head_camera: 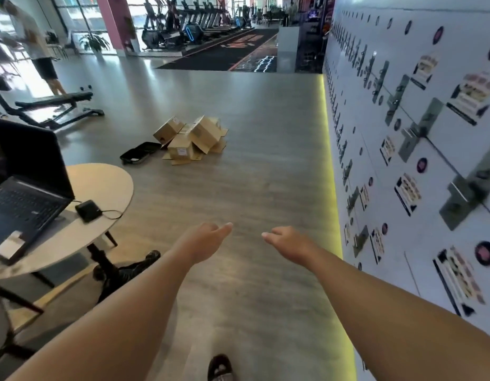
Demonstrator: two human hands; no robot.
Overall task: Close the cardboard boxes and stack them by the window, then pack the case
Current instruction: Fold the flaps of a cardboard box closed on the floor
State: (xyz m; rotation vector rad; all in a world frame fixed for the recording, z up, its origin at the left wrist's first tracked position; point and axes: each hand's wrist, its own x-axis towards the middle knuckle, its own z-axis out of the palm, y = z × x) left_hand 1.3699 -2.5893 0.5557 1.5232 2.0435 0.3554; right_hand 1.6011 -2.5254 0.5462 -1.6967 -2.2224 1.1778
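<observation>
Grey gym floor (238,188) stretches ahead; my left hand (208,237) and right hand (289,242) hang loose, holding nothing, with cardboard boxes (193,137) and case (140,152) well beyond them. Box labels unreadable.

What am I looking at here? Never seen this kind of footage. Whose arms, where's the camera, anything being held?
There is no robot. A person wears one wide-angle camera on the head, looking forward and down, so the two bare arms reaching in from the bottom are their own. The left hand and right hand hang over the grey wood-look floor with relaxed fingers and hold nothing.

Ahead on the floor lies a loose heap of brown cardboard boxes, several tipped over with flaps open. Beside the heap, on its left, lies an open black case.

At the left stands a round white table with an open black laptop and a small black device on a cable. On the right runs a white locker wall. Another person stands far left, near the windows.
</observation>
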